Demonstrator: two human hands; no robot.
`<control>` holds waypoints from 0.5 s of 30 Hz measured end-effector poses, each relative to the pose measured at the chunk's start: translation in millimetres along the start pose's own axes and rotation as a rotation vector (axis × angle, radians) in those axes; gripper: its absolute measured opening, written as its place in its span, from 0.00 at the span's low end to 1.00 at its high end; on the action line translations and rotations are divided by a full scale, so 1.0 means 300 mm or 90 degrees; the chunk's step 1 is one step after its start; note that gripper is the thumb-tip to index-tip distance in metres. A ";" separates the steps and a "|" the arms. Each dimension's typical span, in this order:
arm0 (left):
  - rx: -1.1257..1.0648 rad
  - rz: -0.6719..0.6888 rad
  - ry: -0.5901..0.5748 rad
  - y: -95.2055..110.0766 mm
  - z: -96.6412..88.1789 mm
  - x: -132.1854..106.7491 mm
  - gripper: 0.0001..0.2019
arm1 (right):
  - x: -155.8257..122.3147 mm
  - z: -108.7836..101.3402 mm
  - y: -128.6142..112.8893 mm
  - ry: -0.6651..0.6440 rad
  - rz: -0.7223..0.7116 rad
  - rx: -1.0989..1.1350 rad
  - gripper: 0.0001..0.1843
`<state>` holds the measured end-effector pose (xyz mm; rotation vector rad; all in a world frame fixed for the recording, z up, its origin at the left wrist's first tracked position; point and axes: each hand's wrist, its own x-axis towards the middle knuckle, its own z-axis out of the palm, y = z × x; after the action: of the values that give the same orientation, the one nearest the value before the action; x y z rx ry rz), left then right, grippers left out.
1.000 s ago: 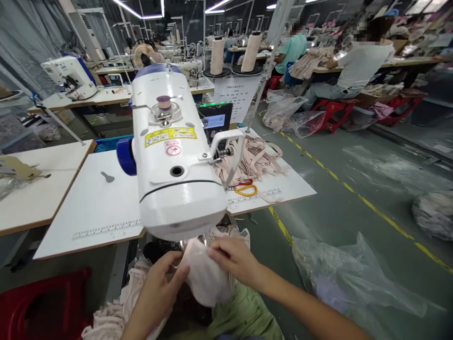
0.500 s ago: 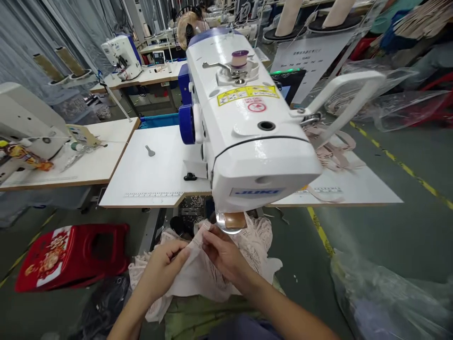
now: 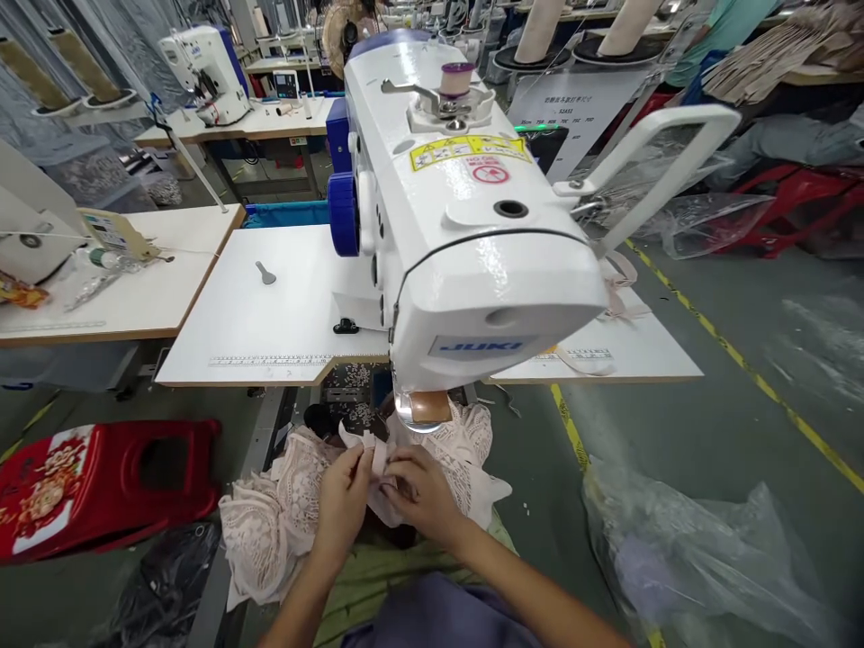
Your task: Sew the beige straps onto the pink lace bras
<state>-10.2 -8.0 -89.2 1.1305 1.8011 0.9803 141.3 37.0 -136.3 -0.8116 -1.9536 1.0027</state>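
Note:
My left hand (image 3: 346, 499) and my right hand (image 3: 419, 495) are close together just below the head of a white sewing machine (image 3: 459, 207). Both pinch a small fold of pale pink lace fabric (image 3: 270, 522) between their fingertips. The rest of the lace garment hangs over my lap, spilling left and right of the hands. The machine's needle area (image 3: 422, 409) sits directly above the pinched edge.
The white machine table (image 3: 270, 315) spreads behind, with pink straps (image 3: 621, 288) on its right part. A red plastic stool (image 3: 101, 481) lies on the floor at left. Clear plastic bags (image 3: 688, 549) lie at right by a yellow floor line (image 3: 742, 369). People sit at tables far back.
The view has dropped and come closer to the machine. My hands have drawn together and lower, gathering the lace into a smaller pinch under the machine head.

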 end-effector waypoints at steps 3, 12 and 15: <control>0.033 0.033 -0.016 0.052 -0.029 -0.023 0.18 | 0.029 -0.057 -0.024 0.009 0.055 0.032 0.14; 0.029 0.026 -0.046 0.133 -0.010 -0.035 0.19 | 0.101 -0.099 -0.085 0.001 0.108 0.060 0.11; 0.047 0.022 -0.031 0.131 0.021 -0.011 0.20 | 0.071 -0.077 -0.065 0.050 0.049 0.029 0.09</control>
<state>9.5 2.4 -55.9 1.2238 1.7968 0.9041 146.8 52.7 -103.3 -0.8924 -1.8386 1.0410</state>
